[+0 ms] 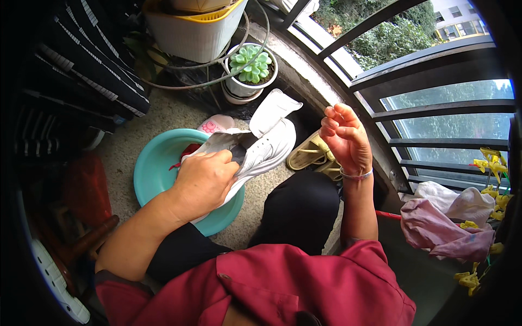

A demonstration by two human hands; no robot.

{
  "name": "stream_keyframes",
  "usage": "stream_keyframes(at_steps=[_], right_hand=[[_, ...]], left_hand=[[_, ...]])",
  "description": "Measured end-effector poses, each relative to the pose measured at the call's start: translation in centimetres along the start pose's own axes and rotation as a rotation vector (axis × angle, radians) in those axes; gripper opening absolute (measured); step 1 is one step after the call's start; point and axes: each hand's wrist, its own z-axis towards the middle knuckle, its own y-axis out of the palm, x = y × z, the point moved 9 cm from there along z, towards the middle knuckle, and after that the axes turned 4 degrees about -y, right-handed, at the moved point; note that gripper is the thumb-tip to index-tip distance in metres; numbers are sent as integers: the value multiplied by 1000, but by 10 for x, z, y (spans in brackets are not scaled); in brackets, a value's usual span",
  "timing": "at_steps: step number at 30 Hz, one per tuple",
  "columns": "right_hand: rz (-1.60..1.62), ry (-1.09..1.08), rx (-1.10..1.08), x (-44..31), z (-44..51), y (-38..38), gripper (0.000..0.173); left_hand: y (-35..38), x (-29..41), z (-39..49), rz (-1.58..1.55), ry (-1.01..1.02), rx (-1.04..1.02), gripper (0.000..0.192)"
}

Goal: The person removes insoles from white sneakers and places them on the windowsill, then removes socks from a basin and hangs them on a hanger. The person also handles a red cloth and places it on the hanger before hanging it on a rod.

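Observation:
My left hand (208,183) grips a white sneaker (269,148) at its heel and opening, tilted over a teal plastic basin (153,179). The sneaker's tongue (275,112) is pulled up and out, and its toe points away to the upper right. Behind my hand a red piece of material (188,151) shows inside the basin; most of it is hidden. My right hand (346,134) is raised to the right of the sneaker, apart from it, with loosely curled fingers and nothing visible in them.
Beige sandals (306,155) lie right of the sneaker. Beyond it stand a potted succulent (249,65) and a large white planter (195,36). Barred windows (444,110) line the right side, above hanging laundry (444,228) with yellow clips. A wooden stool leg (94,234) is at left.

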Motion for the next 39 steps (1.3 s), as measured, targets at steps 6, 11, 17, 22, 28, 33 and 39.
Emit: stream_keyframes(at_steps=[6, 11, 17, 22, 28, 33, 39], right_hand=[[-228, 58, 5, 9, -5, -20, 38], [-1508, 201, 160, 21, -8, -67, 20], [-1620, -321, -108, -3, -14, 9, 18], [-1385, 9, -429, 8, -13, 54, 7], [-1875, -115, -337, 2, -4, 43, 11], [-1639, -258, -311, -8, -5, 45, 36], [-1114, -311, -409, -29, -10, 81, 28]], left_hand=[[-3, -2, -1, 18, -2, 26, 8], [-2, -4, -3, 41, 10, 45, 5], [1, 0, -2, 163, 100, 131, 4], [-2, 6, 1, 306, 146, 195, 5], [-23, 8, 0, 349, 132, 297, 4], [-38, 17, -2, 314, 200, 416, 7], [-54, 34, -11, 360, 308, 594, 6]])
